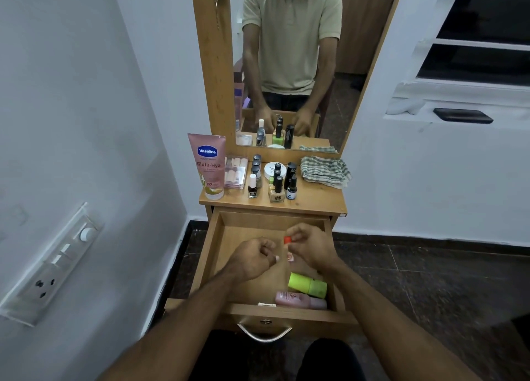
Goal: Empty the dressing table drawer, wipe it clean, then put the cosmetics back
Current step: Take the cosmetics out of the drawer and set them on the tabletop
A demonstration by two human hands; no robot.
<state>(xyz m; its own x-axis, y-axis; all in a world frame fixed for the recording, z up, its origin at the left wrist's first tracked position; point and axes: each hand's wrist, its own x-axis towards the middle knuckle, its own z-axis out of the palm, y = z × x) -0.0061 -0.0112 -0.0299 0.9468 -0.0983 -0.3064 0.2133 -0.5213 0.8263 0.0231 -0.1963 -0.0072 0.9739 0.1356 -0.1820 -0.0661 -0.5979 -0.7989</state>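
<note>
wooden drawer [213, 254] is open so the right hand [311, 248] can pinch out a small red-capped bottle [287, 240], while the left hand [253, 258] curls on nothing.

Small bottle [289, 251] mostly hidden by right hand [311, 248]; label blurred, unreadable.

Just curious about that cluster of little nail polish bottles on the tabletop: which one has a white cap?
The dark polish bottle at the front left of the cluster, nearest the Vaseline tube. Its cap is white; the other bottles wear black caps.
</note>
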